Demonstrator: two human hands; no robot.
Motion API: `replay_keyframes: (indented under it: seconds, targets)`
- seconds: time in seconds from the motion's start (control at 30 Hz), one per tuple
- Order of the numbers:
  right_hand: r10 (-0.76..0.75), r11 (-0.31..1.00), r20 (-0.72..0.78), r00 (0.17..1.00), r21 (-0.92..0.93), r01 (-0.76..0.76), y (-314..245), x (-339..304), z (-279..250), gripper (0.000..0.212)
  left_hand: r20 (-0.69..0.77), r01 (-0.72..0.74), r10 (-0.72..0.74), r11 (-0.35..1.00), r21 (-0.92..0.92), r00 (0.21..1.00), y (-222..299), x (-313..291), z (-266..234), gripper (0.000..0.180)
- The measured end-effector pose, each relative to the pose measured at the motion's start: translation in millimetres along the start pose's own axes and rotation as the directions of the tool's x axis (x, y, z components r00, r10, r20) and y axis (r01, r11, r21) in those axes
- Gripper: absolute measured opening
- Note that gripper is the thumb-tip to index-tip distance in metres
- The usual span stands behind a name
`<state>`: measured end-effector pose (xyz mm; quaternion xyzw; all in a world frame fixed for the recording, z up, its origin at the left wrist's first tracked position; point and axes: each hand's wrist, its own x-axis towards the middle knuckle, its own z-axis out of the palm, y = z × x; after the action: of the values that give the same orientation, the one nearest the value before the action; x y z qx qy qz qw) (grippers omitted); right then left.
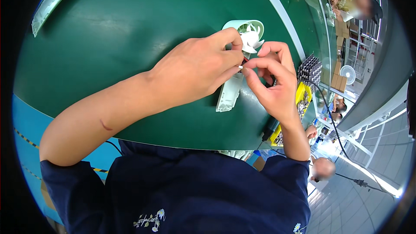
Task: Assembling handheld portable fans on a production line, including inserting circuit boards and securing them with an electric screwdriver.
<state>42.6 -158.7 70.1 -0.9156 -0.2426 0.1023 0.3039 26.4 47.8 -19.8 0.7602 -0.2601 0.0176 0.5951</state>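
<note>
From where I stand, both hands are bent in close together over a pale green handheld fan (229,95) on the green surface (130,26), the fan lying beneath and between them. The left hand (199,63) reaches across with its fingers curled and the right hand (277,86) meets it, thumb and forefinger nearly touching; a tiny white piece (241,67) shows right at their fingertips, too small to make out, and I can't tell which hand pinches it. A sliver of something dark red shows just above it, mostly covered. The fan's long axis runs away from the person, tilting slightly right: the round head with white blades (251,39) points outward beyond the fingers, the handle's end back toward the body, its middle hidden by the hands. Past the right hand, its wrist partly covers a yellow bin (300,93) of small parts. Far beyond the left hand, a pale curved piece (56,2) is cut off by the view's rim.
</note>
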Motion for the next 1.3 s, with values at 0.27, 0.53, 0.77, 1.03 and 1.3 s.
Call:
replay_keyframes:
  seconds: [0.27,0.53,0.77,1.03,1.3]
  targets:
    - [-0.174,0.934,0.146,0.974,-0.289,0.210,-12.8,15.1,-9.8,0.018,0.006,0.005,-0.005,0.999,-0.040,1.000,0.4,-1.6,0.4,0.028]
    - [-0.087,0.814,0.274,0.958,-0.535,0.226,-36.1,23.2,-11.7,0.022,0.011,0.014,-0.013,1.000,-0.022,1.000,2.0,-2.9,2.6,0.038]
    - [-0.121,0.766,0.343,0.932,-0.564,0.307,-39.4,28.7,-8.4,0.020,-0.042,-0.035,0.036,0.999,0.012,0.998,-1.8,-4.1,6.1,0.040]
    - [-0.098,0.549,0.440,0.893,-0.724,0.417,-50.8,26.2,-1.1,0.028,-0.069,0.095,-0.101,0.992,-0.083,0.993,4.5,-4.4,4.7,0.030]
    - [-0.045,0.477,0.540,0.840,-0.728,0.493,-58.2,35.1,4.6,0.025,-0.207,0.136,-0.164,0.981,-0.141,0.965,-0.8,-7.5,12.1,0.023]
